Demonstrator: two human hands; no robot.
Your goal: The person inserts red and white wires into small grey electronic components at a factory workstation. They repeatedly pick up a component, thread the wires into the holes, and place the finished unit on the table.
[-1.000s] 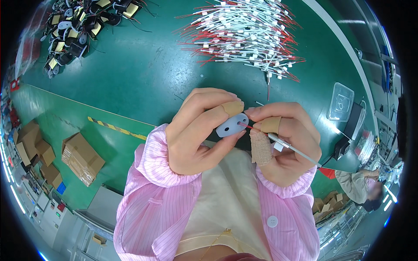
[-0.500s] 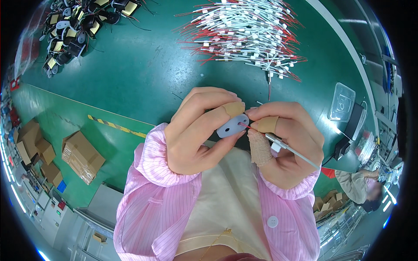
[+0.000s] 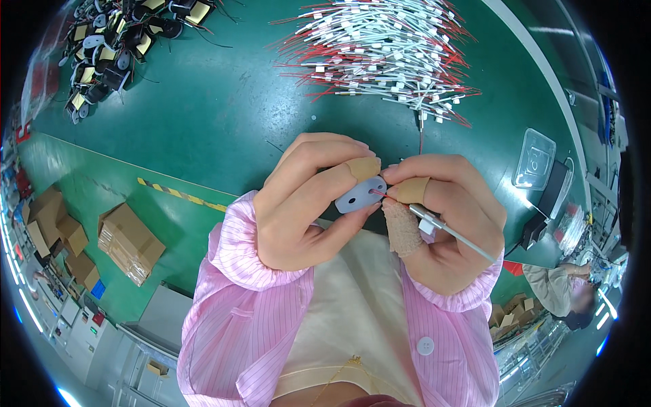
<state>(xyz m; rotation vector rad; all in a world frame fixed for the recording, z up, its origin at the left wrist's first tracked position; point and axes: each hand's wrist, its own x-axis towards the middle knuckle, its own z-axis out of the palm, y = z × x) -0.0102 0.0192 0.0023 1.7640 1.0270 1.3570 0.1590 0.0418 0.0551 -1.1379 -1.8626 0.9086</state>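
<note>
Between the thumb and fingers of my left hand [image 3: 305, 197] is a small oval grey plastic piece [image 3: 361, 195] with dark holes. My right hand [image 3: 451, 210] pinches a thin red wire [image 3: 380, 193], whose end meets one of the holes; how deep it sits I cannot tell. The wire belongs to a cable with a metal sleeve, a small white tag and a pale sheath [image 3: 468, 244] lying across my right palm. Tan tape wraps a finger of each hand and my right thumb. The hands nearly touch at the piece.
A large heap of pale cables with red ends [image 3: 386, 54] lies at the far side of the green table [image 3: 224, 122]. Black parts with yellow pads [image 3: 108, 61] pile up at far left. A clear plastic box [image 3: 534, 159] stands at right beside a black object [image 3: 553, 197].
Both hands keep their grip on the grey piece and the red wire, with only a very slight shift up and left. Nothing else has visibly changed.
</note>
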